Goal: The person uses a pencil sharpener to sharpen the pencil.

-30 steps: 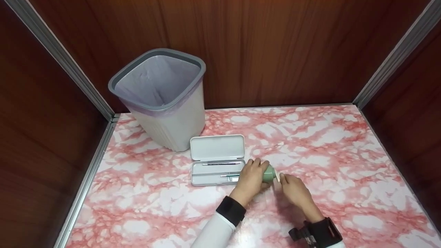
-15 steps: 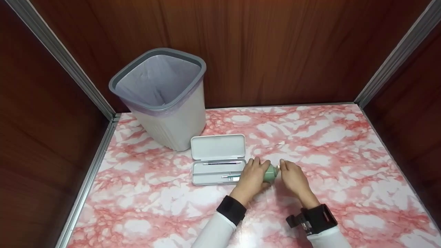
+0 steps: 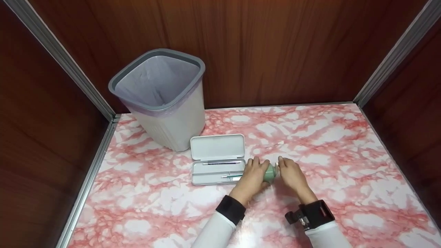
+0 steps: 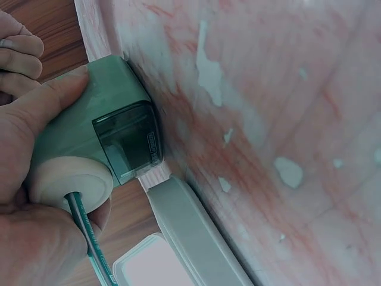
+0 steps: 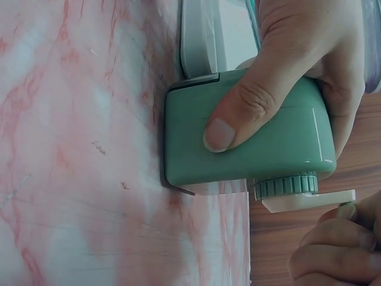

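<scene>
My left hand (image 3: 252, 177) grips a green crank pencil sharpener (image 3: 269, 174) on the table, its thumb pressed along the body in the right wrist view. A teal pencil (image 4: 92, 238) sticks into the sharpener's round cream front, above the dark see-through shavings drawer (image 4: 132, 143). On the opposite side is the cream crank (image 5: 303, 201). My right hand (image 3: 293, 174) pinches the end of this crank with thumb and fingers, while the other fingers curl in. The pencil's tip is hidden inside the sharpener.
An open pale pencil case (image 3: 217, 147) lies just left of the sharpener, with a dark slim pencil (image 3: 222, 163) in its back compartment. Behind it on the left stands a lined trash bin (image 3: 172, 127). Wood panels (image 3: 275, 51) enclose the marbled table (image 3: 330, 137).
The right hand has moved up and slightly left, turning the crank from its lower position to a higher one. The left hand and sharpener stay almost in place.
</scene>
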Demonstrator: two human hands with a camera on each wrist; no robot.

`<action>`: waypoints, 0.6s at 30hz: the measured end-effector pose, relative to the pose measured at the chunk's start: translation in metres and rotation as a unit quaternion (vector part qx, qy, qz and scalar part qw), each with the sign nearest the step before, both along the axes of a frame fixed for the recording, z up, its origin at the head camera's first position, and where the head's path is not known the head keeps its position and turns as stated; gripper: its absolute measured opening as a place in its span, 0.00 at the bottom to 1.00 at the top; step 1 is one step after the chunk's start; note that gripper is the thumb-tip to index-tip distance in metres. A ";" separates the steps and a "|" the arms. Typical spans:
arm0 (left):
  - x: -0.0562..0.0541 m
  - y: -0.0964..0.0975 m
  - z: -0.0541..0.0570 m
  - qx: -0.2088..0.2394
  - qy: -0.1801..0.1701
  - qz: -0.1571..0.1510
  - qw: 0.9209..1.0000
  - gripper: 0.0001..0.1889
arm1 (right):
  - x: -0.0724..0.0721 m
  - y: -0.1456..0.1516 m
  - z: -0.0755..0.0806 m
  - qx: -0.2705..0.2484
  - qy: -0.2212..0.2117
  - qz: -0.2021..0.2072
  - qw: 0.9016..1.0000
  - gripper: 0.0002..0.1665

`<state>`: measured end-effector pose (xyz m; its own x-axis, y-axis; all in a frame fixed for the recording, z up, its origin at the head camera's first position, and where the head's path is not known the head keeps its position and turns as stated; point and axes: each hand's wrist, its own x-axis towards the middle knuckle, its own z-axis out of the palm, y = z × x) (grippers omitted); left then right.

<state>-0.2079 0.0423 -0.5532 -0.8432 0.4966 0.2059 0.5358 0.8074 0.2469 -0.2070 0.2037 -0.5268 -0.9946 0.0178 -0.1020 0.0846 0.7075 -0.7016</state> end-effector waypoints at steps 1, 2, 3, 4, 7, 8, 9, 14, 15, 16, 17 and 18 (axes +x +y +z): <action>0.000 0.000 0.000 -0.002 0.001 0.000 1.000 0.40 | -0.001 0.000 -0.001 -0.002 0.003 -0.001 1.000 0.30; 0.000 0.001 0.000 -0.005 0.001 0.000 1.000 0.40 | -0.002 0.001 -0.002 -0.005 0.004 -0.001 1.000 0.30; 0.000 0.001 0.000 -0.006 0.002 0.000 1.000 0.40 | -0.003 0.001 -0.002 -0.008 0.004 -0.001 1.000 0.30; 0.000 0.001 -0.001 -0.008 0.003 0.000 1.000 0.40 | -0.004 0.001 -0.004 -0.010 0.005 0.000 1.000 0.31; -0.001 0.000 -0.001 -0.011 0.010 -0.004 1.000 0.40 | -0.010 0.001 -0.009 -0.015 0.009 0.002 1.000 0.30; -0.001 0.000 -0.001 -0.012 0.013 -0.006 1.000 0.40 | -0.013 0.001 -0.011 -0.019 0.006 0.005 1.000 0.30; -0.001 0.000 -0.002 -0.012 0.016 -0.007 1.000 0.39 | -0.015 0.001 -0.013 -0.022 0.003 0.007 1.000 0.30; -0.001 -0.001 -0.001 -0.013 0.023 -0.009 1.000 0.39 | -0.026 0.004 -0.030 -0.055 -0.018 0.036 0.998 0.26; -0.001 -0.001 -0.001 -0.012 0.024 -0.009 1.000 0.39 | -0.027 0.004 -0.033 -0.065 -0.023 0.040 0.997 0.25; -0.001 -0.001 -0.001 -0.012 0.026 -0.010 1.000 0.39 | -0.028 0.005 -0.036 -0.075 -0.029 0.047 0.996 0.25; -0.001 -0.001 -0.001 -0.012 0.027 -0.009 1.000 0.39 | -0.028 0.006 -0.039 -0.082 -0.034 0.050 0.995 0.25; -0.001 -0.001 0.000 -0.012 0.028 -0.009 0.999 0.39 | -0.028 0.007 -0.042 -0.091 -0.041 0.054 0.994 0.25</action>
